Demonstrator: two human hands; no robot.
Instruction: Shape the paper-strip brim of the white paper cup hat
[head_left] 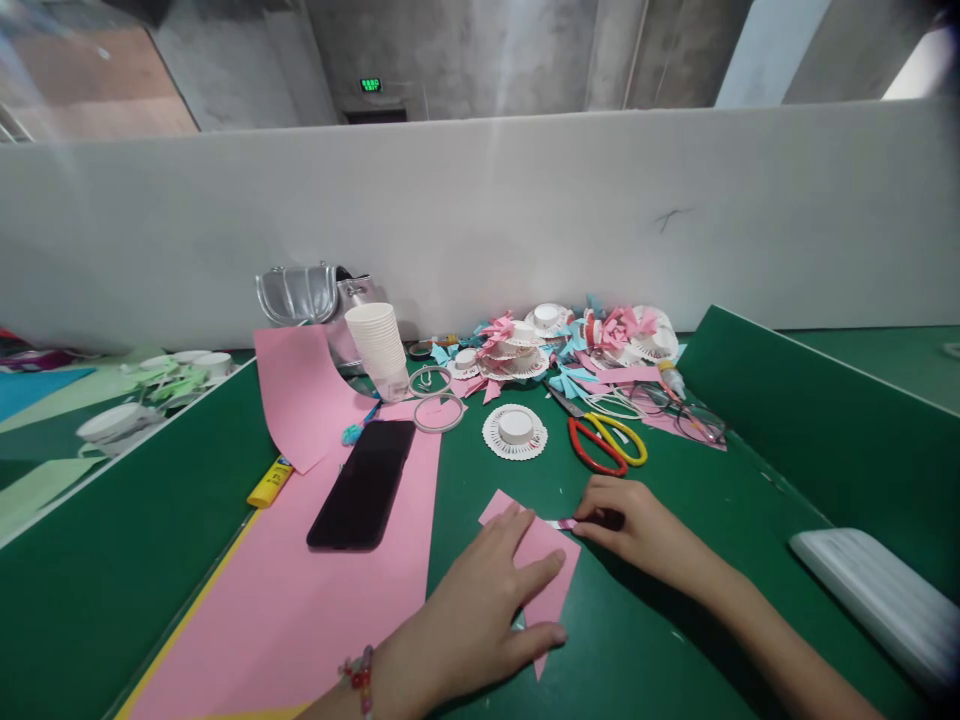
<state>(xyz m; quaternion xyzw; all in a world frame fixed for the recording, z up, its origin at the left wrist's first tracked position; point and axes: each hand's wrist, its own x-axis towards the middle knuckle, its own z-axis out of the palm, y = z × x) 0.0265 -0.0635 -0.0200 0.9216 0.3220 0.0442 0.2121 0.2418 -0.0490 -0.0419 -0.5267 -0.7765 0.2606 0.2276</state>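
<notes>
My left hand (pixel 487 590) lies with its fingers spread over a small piece of pink paper (pixel 546 580), pressing it against the green table (pixel 637 640). Just right of the paper's upper part, my right hand (pixel 626 515) pinches a slim pink-and-silver tool that looks like a small craft knife (pixel 561 524). Its light tip meets the paper's edge; the rest is hidden in my fingers. Beyond both hands sits a white paper-cup base with a cut, flared rim (pixel 516 432). Red-and-yellow-handled scissors (pixel 600 440) rest to its right.
A black phone (pixel 364 485) lies on a large pink sheet (pixel 300 600) at left, near a yellow glue tube (pixel 270 483). Stacked paper cups (pixel 376 345), tape rings (pixel 439 412) and a heap of paper flowers (pixel 517 350) stand behind. Glasses (pixel 697 420) and green dividers (pixel 810 410) are right.
</notes>
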